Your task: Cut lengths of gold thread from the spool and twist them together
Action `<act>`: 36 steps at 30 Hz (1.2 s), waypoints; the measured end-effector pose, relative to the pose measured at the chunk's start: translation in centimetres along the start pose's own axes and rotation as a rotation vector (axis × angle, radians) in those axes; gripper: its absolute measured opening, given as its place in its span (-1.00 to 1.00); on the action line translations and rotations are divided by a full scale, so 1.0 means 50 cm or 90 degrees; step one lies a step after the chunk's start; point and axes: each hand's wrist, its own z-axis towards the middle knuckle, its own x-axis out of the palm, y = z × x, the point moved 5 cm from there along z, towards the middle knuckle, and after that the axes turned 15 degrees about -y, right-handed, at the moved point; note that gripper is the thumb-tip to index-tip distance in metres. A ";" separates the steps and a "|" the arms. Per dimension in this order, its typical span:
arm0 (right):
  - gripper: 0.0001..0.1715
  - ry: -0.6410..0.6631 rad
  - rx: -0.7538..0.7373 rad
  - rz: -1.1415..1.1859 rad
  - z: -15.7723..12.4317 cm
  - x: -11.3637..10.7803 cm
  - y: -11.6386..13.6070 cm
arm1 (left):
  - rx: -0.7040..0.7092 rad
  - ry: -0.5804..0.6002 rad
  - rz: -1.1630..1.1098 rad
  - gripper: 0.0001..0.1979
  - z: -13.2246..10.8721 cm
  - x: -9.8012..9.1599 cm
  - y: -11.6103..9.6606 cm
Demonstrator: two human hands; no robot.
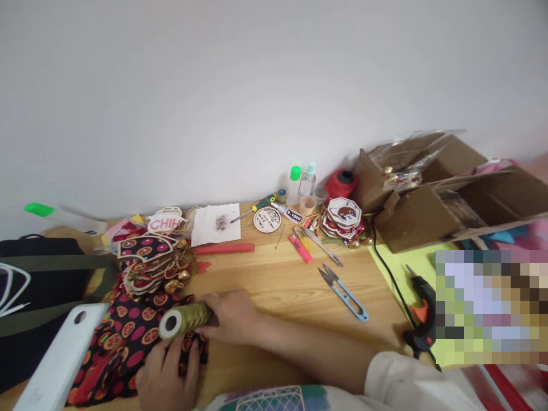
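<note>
My right hand (231, 317) reaches across the wooden table (274, 285) and is closed around one end of an olive-gold thread spool (184, 321), whose open core faces the camera. Just below it, my left hand (166, 371) lies on a dark fabric printed with red and orange circles (120, 342), fingers stretched toward the spool. The fabric is bunched at the table's front left edge.
A stack of patterned cut-outs with gold bells (149, 262) sits behind the fabric. Blue thread snips (342, 291), a black glue gun (422, 319) with its cord, open cardboard boxes (428, 194), glue bottles (294, 185), a red spool (341, 182), a black bag (34, 285) and a white slab (60, 359) surround them.
</note>
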 end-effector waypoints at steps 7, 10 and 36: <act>-0.37 -0.005 -0.008 -0.003 0.000 0.004 -0.001 | -0.005 -0.001 0.001 -0.78 0.005 -0.002 -0.001; -0.37 -0.004 -0.009 -0.002 0.000 0.004 -0.001 | 0.001 -0.013 0.001 -0.79 0.010 -0.005 -0.005; -0.33 0.011 -0.011 -0.022 0.001 -0.002 0.004 | 0.006 -0.029 0.002 -0.77 0.007 -0.002 -0.003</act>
